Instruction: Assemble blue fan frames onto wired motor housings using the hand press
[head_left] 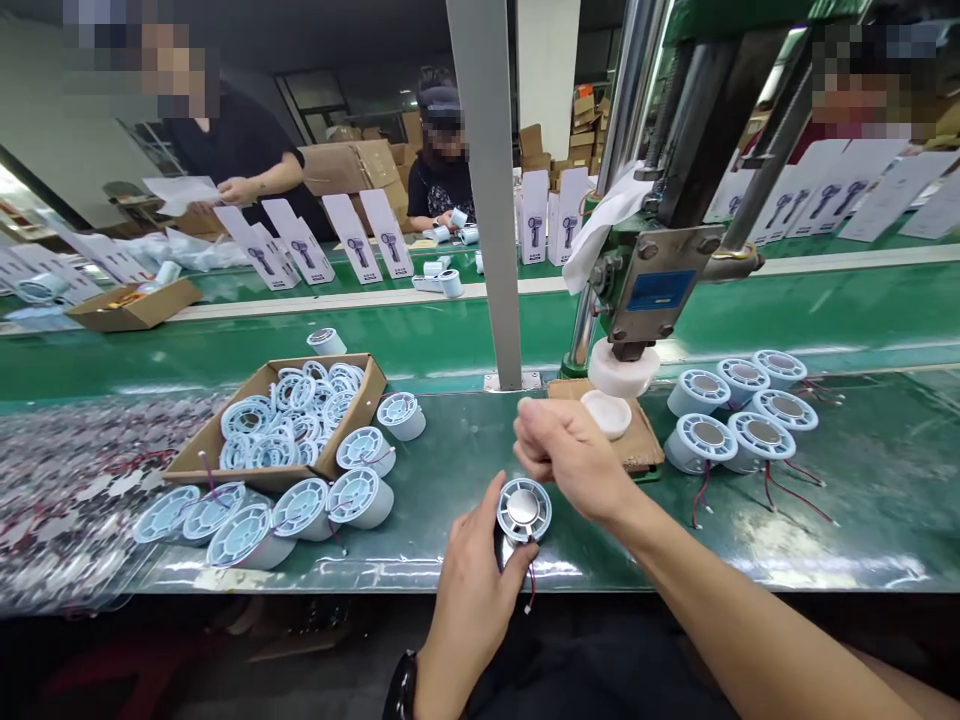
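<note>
My left hand (pixel 480 570) grips a small light-blue fan housing (pixel 524 508) near the table's front edge. The housing has a round silver disc in its slotted top, and a thin red wire hangs from it. My right hand (pixel 562 450) is clenched in a fist just above and to the right of the housing; no object shows in it. Behind the fist is a press with a white round pad (pixel 624 368) over a white round seat (pixel 606 413). Similar housings with discs (pixel 763 432) and trailing wires stand at the right.
At the left, a cardboard box (pixel 375 385) holds many light-blue rings, with several housings (pixel 300 508) around it. Bagged silver parts (pixel 75 490) lie far left. A grey post (pixel 491 200) rises behind. Across the green conveyor (pixel 360 325) are white boxes (pixel 390 235) and people at work.
</note>
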